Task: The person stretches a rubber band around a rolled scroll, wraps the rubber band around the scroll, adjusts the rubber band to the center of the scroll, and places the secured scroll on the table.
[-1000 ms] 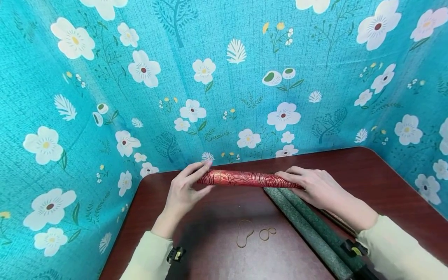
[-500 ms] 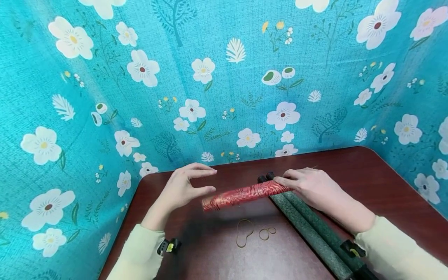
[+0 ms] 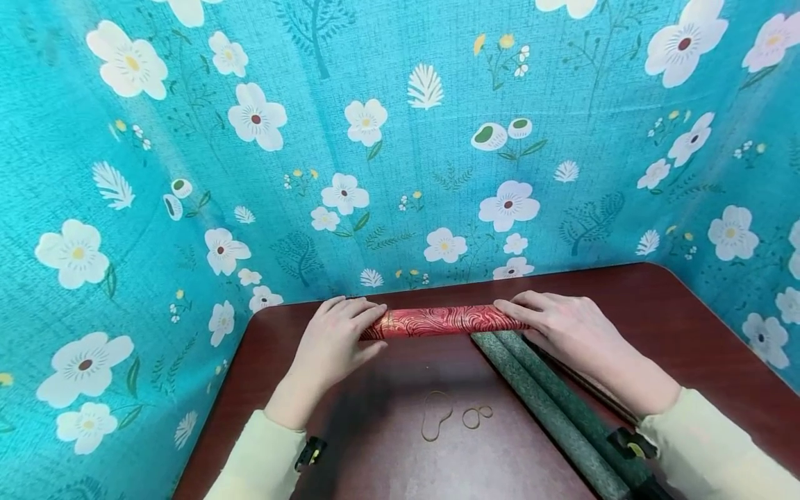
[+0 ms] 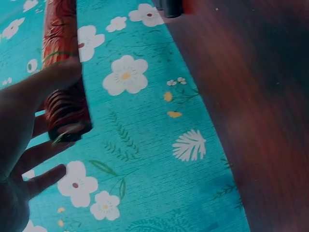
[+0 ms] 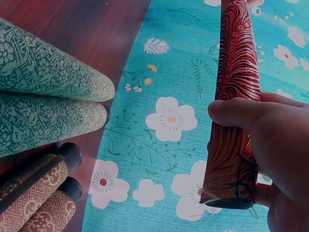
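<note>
A red roll of patterned fabric (image 3: 444, 321) is held level above the table, a hand at either end. My left hand (image 3: 340, 340) grips its left end, with the thumb below and fingers over the top in the head view. In the left wrist view a thin greenish band (image 4: 60, 54) crosses the roll beside the thumb. My right hand (image 3: 565, 330) holds the right end; in the right wrist view the thumb (image 5: 231, 112) lies across the roll (image 5: 236, 72), and loose threads show at its end.
Thin rubber bands (image 3: 478, 418) lie on the dark red-brown table (image 3: 387, 444). Two green patterned rolls (image 3: 531, 389) slant along the right, with gold-brown rolls (image 5: 46, 193) with black end knobs beside them. A turquoise floral cloth (image 3: 400, 160) hangs behind.
The left hand let go of the roll, whose left end dipped toward the table. Now the roll is level again and the left hand grips that end. The right hand kept hold.
</note>
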Tool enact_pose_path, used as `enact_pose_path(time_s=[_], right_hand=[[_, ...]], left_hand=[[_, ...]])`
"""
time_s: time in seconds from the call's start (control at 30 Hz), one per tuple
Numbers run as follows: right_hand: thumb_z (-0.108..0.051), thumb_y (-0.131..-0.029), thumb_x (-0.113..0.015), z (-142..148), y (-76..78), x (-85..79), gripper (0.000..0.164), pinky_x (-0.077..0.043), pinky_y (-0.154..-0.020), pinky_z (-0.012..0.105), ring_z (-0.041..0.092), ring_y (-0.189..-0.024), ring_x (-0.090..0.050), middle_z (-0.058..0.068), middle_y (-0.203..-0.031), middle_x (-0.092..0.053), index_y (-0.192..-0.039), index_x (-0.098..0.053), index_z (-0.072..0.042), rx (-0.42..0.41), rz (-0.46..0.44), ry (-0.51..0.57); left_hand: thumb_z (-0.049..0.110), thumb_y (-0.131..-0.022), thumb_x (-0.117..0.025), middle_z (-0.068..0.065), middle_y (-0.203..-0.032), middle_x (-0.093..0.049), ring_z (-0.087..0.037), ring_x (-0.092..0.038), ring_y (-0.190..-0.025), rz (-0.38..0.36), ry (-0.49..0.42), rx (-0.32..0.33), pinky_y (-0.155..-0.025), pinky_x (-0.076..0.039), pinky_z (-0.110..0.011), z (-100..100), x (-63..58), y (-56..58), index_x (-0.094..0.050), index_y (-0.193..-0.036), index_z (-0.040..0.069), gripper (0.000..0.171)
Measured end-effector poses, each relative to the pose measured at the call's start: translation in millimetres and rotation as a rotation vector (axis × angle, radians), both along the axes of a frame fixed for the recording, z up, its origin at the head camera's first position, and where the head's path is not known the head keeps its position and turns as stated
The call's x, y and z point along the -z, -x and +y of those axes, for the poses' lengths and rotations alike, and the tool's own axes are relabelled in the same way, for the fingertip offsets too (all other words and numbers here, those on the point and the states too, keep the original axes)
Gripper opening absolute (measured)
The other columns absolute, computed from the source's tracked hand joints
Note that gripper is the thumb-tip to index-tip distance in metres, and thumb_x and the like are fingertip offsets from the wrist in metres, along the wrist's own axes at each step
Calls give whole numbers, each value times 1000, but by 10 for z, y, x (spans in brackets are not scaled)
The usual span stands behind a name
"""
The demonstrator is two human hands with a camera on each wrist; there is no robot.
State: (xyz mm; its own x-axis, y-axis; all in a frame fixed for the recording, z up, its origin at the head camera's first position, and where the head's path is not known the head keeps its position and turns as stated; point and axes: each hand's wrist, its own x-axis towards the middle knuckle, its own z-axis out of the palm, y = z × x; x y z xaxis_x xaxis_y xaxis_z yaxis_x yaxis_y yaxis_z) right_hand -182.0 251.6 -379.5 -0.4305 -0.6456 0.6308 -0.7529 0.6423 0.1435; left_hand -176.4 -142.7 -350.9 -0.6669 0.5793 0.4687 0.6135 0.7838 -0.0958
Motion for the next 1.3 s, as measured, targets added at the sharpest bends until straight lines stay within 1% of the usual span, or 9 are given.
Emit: enact_pose_path(time_s=[0.2,0.57,0.63,0.7,0.73,0.8,0.97,1.2,1.3], right_hand=[[-3,-68,-94,3,3,-23,78,-53,-49,38,23,-78,-74,6,-113,-74,-141,-71,-19,-10,8,6],[-2,-72,-89,10,8,-42,75,-61,-58,48,30,-88,-77,10,-117,-76,-143,-69,-17,-16,40,34],[-8,-88,-79,13,3,-37,57,-62,-59,49,31,-89,-77,10,-117,-76,-143,-69,-16,-19,41,39],[-17,-104,-63,7,-1,-31,39,-62,-59,49,31,-90,-77,11,-117,-76,-143,-70,-16,-23,46,47],[-23,-109,-54,1,-2,-27,37,-62,-59,49,32,-90,-77,11,-116,-76,-142,-71,-16,-26,52,54],[-33,-115,-37,-15,-2,-19,46,-62,-59,49,32,-89,-77,11,-115,-77,-140,-72,-16,-31,68,65],[-33,-115,-35,-43,6,-14,48,-62,-58,49,32,-88,-77,10,-113,-77,-139,-73,-16,-37,92,75],[-33,-114,-34,-19,18,-66,49,-64,-63,53,34,-93,-77,12,-117,-77,-142,-71,-15,-26,109,66],[-33,-115,-35,-14,13,-85,49,-64,-64,52,34,-93,-76,12,-117,-77,-142,-71,-15,-26,112,63]], left_hand=[[35,-70,-102,-7,-122,-79,-28,-74,-114,128,-1,24,-107,-56,-48,47,77,8,-79,-128,14,66],[33,-69,-103,-9,-123,-79,-29,-75,-113,212,-79,79,-107,-57,-47,117,142,19,-78,-130,10,70],[33,-69,-103,-9,-123,-79,-28,-75,-115,219,-80,90,-108,-56,-47,135,136,22,-78,-130,10,70],[33,-69,-103,-8,-124,-79,-27,-75,-116,221,-82,100,-109,-55,-47,159,135,27,-78,-131,11,70],[33,-69,-103,-8,-124,-79,-27,-75,-117,221,-83,104,-110,-54,-47,171,137,29,-78,-131,11,70],[34,-70,-102,-8,-124,-79,-26,-74,-118,224,-78,111,-110,-54,-47,195,145,32,-77,-131,11,70],[35,-73,-100,-7,-128,-77,-26,-73,-122,238,-63,112,-113,-52,-47,219,155,30,-76,-135,11,70],[39,-69,-103,-10,-128,-77,-32,-71,-125,260,-59,20,-115,-49,-53,153,123,44,-74,-136,11,78],[36,-69,-103,-10,-126,-77,-32,-71,-124,268,-34,20,-113,-51,-52,157,127,54,-76,-133,10,74]])
